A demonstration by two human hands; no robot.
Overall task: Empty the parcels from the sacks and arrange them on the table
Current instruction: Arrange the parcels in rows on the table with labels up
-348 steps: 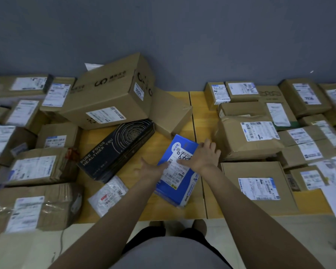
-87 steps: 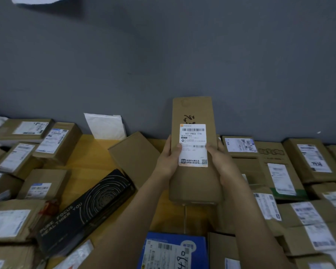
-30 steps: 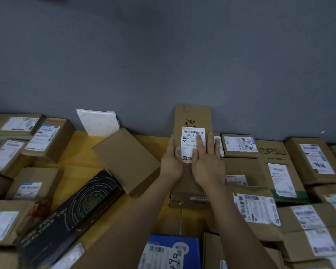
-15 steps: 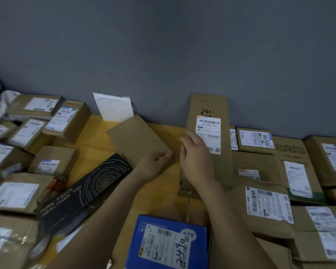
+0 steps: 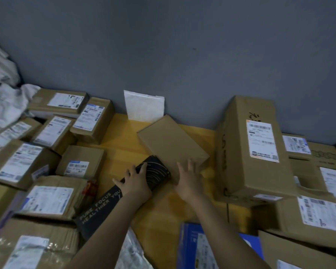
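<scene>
**Two hands on two boxes, sorting the middle of the surface**

The left hand [image 5: 135, 184] lies flat on the far end of the long black box [image 5: 102, 207], fingers spread across its top and not wrapped round it, as far as I can see from here. The right hand [image 5: 189, 183] is open too, fingers straight and pointing away, their tips at the near edge of the plain brown box [image 5: 171, 142]. Whether they actually press on the cardboard I cannot tell.

The black box runs on a slant, and its far end meets the near side of the brown box, which itself sits askew on the yellow surface [image 5: 122, 158]. Behind it a white mailer [image 5: 144, 107] leans on the wall [image 5: 182, 55]. To the right a tall carton [image 5: 246, 152] stands upright by the wall, label facing out, with lower parcels packed beside it. A blue box [image 5: 196, 247] lies at the near edge. Rows of labelled parcels [image 5: 50, 131] fill the left side, and a crumpled white sack [image 5: 6, 101] lies in the far left corner.

This looks to me like the arranging step, not the emptying: the parcels are out, and these two are the untidy ones. The next move probably calls for sliding or turning each box square to its neighbours. The black box is long and will swing wide, so it wants a firm hold and some care near the small parcels on its left.
</scene>
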